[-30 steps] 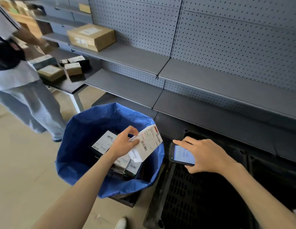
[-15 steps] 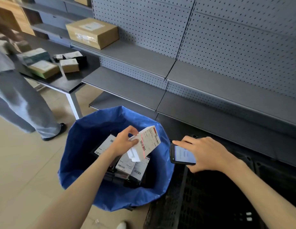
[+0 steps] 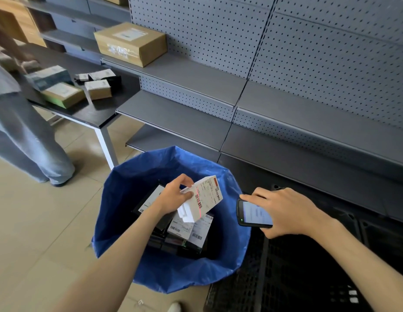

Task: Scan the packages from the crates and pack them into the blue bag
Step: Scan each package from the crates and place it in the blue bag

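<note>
My left hand grips a white package with a shipping label, held tilted over the open blue bag. A red scan line crosses the label's barcode. My right hand holds a black handheld scanner with a lit screen, pointed at the package from the right. Inside the bag lie several labelled packages, dark and white. A black plastic crate sits on the floor at the lower right, under my right arm.
Grey pegboard shelving runs behind the bag, with a cardboard box on an upper shelf. A dark table at the left carries several small boxes. Another person's legs stand beside it on the tiled floor.
The view has shifted, so the bag and both hands sit lower in the frame. A red scan line now falls on the package label. The person at the left stepped further left.
</note>
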